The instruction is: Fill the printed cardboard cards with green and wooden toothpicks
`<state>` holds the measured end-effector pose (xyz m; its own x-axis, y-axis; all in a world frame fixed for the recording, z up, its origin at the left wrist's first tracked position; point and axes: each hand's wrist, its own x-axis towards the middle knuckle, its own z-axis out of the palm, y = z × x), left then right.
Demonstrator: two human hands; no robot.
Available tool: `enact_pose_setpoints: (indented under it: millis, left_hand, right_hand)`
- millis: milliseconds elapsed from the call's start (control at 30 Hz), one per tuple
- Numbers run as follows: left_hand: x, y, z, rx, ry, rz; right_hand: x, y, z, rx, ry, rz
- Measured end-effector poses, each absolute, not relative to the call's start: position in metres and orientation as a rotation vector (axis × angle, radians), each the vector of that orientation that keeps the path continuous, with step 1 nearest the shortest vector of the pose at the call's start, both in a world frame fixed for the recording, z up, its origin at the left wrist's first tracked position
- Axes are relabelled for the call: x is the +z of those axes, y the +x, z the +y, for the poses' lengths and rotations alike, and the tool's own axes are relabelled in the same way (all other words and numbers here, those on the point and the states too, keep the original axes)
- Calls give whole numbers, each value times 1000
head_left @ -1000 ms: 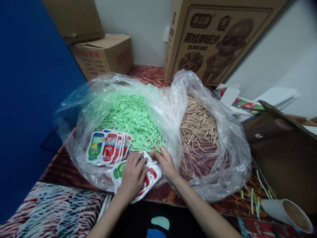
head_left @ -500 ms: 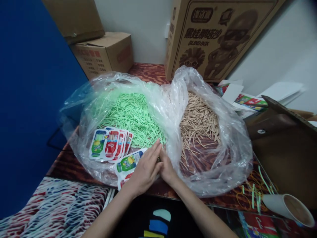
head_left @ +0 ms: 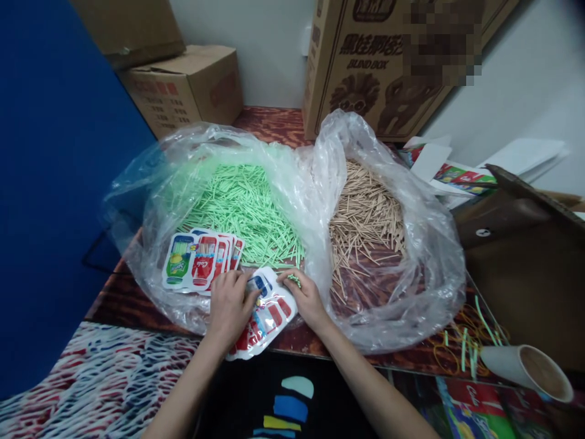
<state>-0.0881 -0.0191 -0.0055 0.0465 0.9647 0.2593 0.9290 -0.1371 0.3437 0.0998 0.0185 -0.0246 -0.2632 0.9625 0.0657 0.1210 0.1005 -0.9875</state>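
My left hand point(head_left: 228, 305) grips the left side of a printed cola-and-Sprite pouch point(head_left: 269, 314), with thumb and fingers closed at its upper edge. In my closed right hand point(head_left: 309, 302) is a small bundle of green sticks point(head_left: 294, 280), their ends showing by the fingers; this hand is beside the pouch's right edge. Behind the hands lies a heap of green sticks point(head_left: 242, 213) in a clear plastic bag point(head_left: 150, 201). Several filled pouches point(head_left: 201, 259) overlap at the heap's front left.
A second clear bag point(head_left: 434, 274) holds brown sticks point(head_left: 365, 213) on the right. Cardboard boxes point(head_left: 183, 91) stand behind. At right are an open carton point(head_left: 525, 262), a paper cup point(head_left: 521, 369) and rubber bands point(head_left: 445, 356). Patterned fabric point(head_left: 105, 378) lies front left.
My hands were pressed together over the pouch; now they are apart. The left has moved left onto the pouch, which has turned and shifted right. Green stick ends now show in my right hand.
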Motion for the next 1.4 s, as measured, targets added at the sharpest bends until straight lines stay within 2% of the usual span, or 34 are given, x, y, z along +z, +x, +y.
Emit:
enact_pose_setpoints:
  millis: [400, 767, 1100, 1400]
  left_hand:
    - [-10, -93, -16, 909, 2201, 1889]
    - [-10, -99, -17, 916, 2268, 1880]
    - [13, -104, -23, 1334, 1836, 1791]
    - [21, -94, -31, 1350, 1628, 1677]
  right_hand:
    - [-22, 99, 17, 1256, -1094, -1552]
    - [-24, 98, 17, 1237, -1071, -1558]
    - [-23, 97, 16, 1245, -1087, -1545]
    - [-26, 98, 17, 1230, -1092, -1566]
